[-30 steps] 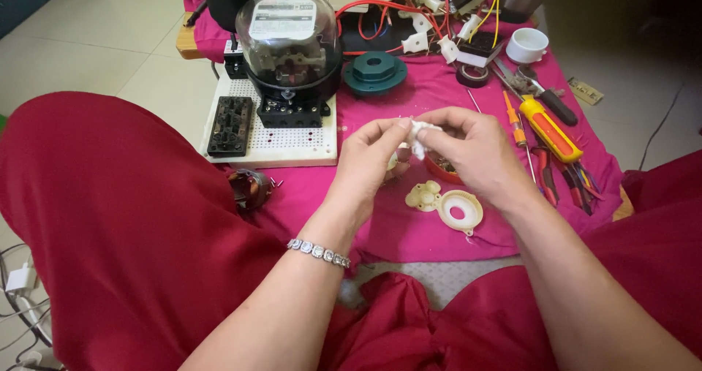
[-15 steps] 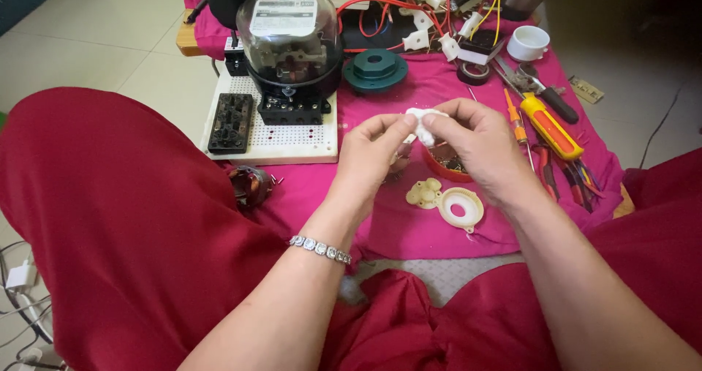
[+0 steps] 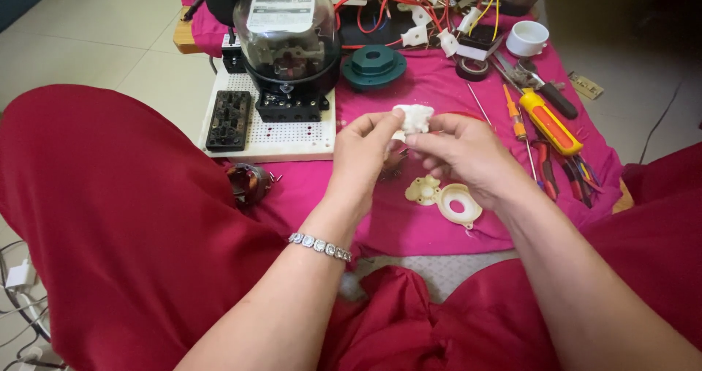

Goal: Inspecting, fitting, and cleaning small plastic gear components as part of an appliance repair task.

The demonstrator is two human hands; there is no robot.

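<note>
Your left hand [image 3: 365, 148] and right hand [image 3: 457, 152] meet above the pink cloth [image 3: 439, 232], both pinched on a small white plastic part [image 3: 413, 116], fingertips closing on it from either side. It sits high between the thumbs, held in the air rather than resting on anything.

The part is small and only its upper face shows, so your grip looks like the main risk: if you twist or pull unevenly, it could pop free and drop among the clutter below. A tiny screw or spring, if there is one inside, would likely vanish into the cloth folds. Directly beneath your hands lie a cream round cover [image 3: 459, 204] and a cream disc piece [image 3: 424, 190], touching each other; a slip could knock them off the edge toward your lap.

The white part looks blocky and somewhat irregular, matte, lighter than the cream pieces. Its underside is hidden by your fingers.

Further out, a yellow-handled screwdriver [image 3: 548, 121] lies to your right, a green spool [image 3: 374, 64] sits ahead, and a glass-domed meter [image 3: 287, 35] stands on a white perforated board [image 3: 274, 133].
</note>
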